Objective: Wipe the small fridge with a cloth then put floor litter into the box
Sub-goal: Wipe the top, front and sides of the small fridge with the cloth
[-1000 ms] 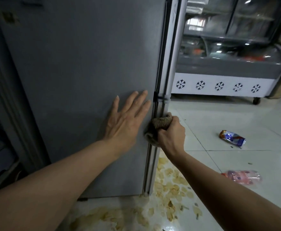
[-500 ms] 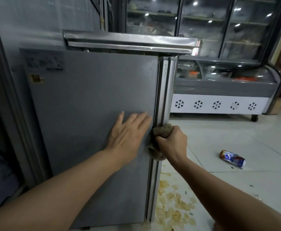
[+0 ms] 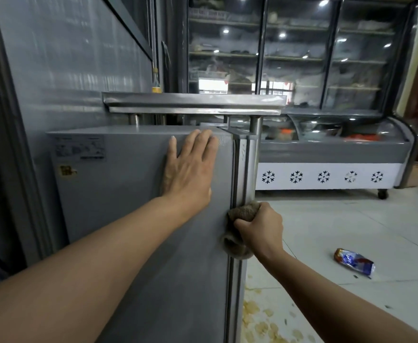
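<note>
The small fridge (image 3: 128,206) stands upright, long axis vertical, its grey side panel facing the camera and its door edge to the right. The left hand (image 3: 189,169) lies flat on that panel, fingers straight and spread, tips just below the top edge. The right hand (image 3: 262,229) grips a brown cloth (image 3: 242,211), bunched against the door edge just left of its curled fingers. A label (image 3: 80,148) sits well left of the left fingers; its writing is too blurred to read. A crumpled blue wrapper (image 3: 355,262) lies on the floor (image 3: 326,224), right of the right hand.
</note>
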Demonstrator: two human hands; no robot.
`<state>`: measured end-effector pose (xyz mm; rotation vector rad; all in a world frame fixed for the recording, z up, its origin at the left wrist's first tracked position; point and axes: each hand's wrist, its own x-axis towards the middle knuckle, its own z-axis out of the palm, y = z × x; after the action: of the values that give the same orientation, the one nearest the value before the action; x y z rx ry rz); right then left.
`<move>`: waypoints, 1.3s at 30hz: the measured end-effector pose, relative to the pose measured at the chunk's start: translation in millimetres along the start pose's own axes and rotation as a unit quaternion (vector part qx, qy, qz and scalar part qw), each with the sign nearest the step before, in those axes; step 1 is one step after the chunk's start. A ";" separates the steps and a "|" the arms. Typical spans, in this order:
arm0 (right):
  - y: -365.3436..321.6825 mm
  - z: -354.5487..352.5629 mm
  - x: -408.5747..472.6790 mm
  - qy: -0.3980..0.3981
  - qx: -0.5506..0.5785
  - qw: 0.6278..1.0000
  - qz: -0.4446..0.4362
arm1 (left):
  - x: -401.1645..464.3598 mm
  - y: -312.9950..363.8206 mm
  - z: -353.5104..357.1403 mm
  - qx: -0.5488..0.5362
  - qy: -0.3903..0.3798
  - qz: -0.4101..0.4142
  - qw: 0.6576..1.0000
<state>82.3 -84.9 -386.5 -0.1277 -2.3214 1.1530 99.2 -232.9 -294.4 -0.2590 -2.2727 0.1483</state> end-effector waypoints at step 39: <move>-137.3 -120.7 94.6 -0.058 0.144 0.981 0.115 | 44.0 -5.2 -60.1 -0.103 -0.132 -0.042 0.985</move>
<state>83.4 -55.9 -182.7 -0.2314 -2.2533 1.6377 115.8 -226.3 -222.0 -0.2622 -2.5621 -0.1044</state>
